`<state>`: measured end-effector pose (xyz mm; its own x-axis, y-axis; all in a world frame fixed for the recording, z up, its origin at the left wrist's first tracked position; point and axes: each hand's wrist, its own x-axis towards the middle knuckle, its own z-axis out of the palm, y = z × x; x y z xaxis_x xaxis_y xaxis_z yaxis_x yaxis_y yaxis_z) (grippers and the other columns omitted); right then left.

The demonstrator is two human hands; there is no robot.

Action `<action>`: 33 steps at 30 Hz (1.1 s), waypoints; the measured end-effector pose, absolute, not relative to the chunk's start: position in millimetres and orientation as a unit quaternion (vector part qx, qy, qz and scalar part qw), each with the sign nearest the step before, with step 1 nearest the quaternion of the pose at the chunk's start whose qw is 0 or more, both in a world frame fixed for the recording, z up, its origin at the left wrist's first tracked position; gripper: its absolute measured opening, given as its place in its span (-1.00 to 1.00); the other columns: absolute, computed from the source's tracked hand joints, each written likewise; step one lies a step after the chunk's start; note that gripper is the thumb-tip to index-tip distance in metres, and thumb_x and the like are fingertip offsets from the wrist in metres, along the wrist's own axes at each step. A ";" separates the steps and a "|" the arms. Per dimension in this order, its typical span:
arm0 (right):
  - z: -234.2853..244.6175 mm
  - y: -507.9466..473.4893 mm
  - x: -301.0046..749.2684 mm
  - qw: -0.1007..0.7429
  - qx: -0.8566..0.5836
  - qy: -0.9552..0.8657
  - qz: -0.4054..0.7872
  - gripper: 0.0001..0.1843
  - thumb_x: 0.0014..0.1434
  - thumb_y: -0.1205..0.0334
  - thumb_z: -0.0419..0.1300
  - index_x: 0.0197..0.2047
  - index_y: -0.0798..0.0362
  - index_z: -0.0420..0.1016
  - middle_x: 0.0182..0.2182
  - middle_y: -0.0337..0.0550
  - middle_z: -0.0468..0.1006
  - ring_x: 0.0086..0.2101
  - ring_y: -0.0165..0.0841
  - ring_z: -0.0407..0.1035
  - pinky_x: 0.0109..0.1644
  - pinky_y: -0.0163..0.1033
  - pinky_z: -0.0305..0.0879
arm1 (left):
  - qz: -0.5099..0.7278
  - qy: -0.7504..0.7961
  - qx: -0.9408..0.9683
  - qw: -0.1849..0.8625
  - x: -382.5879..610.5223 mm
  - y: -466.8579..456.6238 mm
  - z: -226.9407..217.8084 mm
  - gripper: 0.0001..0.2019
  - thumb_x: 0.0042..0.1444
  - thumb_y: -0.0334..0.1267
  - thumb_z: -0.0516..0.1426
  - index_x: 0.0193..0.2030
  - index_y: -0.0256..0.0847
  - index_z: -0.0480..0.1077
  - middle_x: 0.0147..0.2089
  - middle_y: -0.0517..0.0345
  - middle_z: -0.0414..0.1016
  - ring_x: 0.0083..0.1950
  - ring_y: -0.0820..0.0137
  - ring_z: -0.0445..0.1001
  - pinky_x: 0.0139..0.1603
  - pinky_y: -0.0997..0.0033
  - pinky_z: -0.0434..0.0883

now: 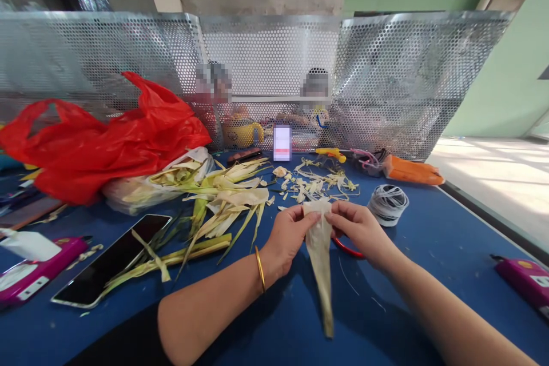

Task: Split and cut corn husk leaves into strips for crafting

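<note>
A pale, dry corn husk strip [319, 251] hangs down between my two hands over the blue table [429, 251]. My left hand [288, 234], with a gold bangle on its wrist, pinches the husk's top left edge. On the other side, my right hand [359, 227] pinches the top right edge. Both hands are closed on the husk. Part of a red ring [345, 249] shows under my right hand.
A pile of corn husks [214, 194] and husk scraps [315, 183] lies ahead. A red plastic bag [103, 137], a dark tablet [109, 260], a coil of white string [388, 203], a lit phone [282, 142], pink tools [525, 277] and a perforated metal screen [398, 80] surround them. People sit behind the screen.
</note>
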<state>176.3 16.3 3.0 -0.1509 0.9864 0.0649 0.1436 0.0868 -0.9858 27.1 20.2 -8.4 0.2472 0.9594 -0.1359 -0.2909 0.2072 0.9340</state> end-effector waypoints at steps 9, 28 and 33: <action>-2.9 16.6 175.2 0.455 -0.471 -0.562 0.506 -0.60 -0.06 -0.09 0.32 -0.53 0.05 0.31 -0.62 -0.35 0.30 -0.55 -0.47 0.17 -0.44 -0.35 0.14 | 0.477 0.405 0.410 0.664 30.5 18.6 -12.9 -0.76 -0.14 -0.18 0.29 -0.34 -0.29 0.53 -0.42 0.11 0.53 -0.46 0.44 0.39 -0.43 0.48 0.30; 30.0 -2.8 206.9 0.381 -0.257 -0.561 0.689 -0.58 -0.11 -0.07 0.36 -0.64 0.01 0.28 -0.72 -0.24 0.38 -0.59 -0.26 0.44 -0.34 -0.10 0.38 | 0.626 0.509 0.371 0.460 -4.0 72.4 -18.0 -0.77 0.00 -0.15 0.21 -0.51 -0.20 0.29 -0.69 0.36 0.20 -0.70 0.58 0.12 -0.67 0.54 0.04; 28.8 -9.6 226.1 0.224 -0.202 -0.545 0.782 -0.38 -0.26 -0.27 0.33 -0.77 -0.02 0.09 -0.92 -0.27 0.20 -0.82 -0.34 0.28 -0.63 -0.26 0.27 | 0.669 0.535 0.333 0.394 -29.4 98.4 -18.6 -0.79 -0.02 -0.18 0.22 -0.52 -0.22 0.32 -0.69 0.37 0.20 -0.70 0.60 0.10 -0.68 0.56 0.04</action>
<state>226.1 -9.6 28.8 -0.8179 0.5708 -0.0726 -0.1290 -0.3048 -0.9436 -29.4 98.4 -18.6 -0.4680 0.8834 0.0241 -0.1703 -0.1170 0.9784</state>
